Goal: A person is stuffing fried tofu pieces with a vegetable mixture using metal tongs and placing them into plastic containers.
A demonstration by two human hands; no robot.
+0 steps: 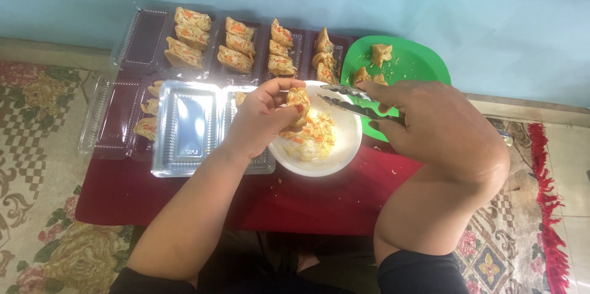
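Observation:
My left hand [261, 116] holds a fried tofu pocket [299, 102] over a white bowl [344, 146] of shredded vegetable filling [313, 137]. Metal tongs [353, 102] are gripped in my right hand [436, 122], their tips pointing at the pocket above the bowl. Both hands meet over a low dark red table [319, 202].
Clear plastic trays [184, 128] lie open on the table's left; the back ones hold several filled tofu pieces [236, 48]. A green plate [409, 63] with a few unfilled pieces stands at the back right. Patterned carpet surrounds the table; a pale blue wall is behind.

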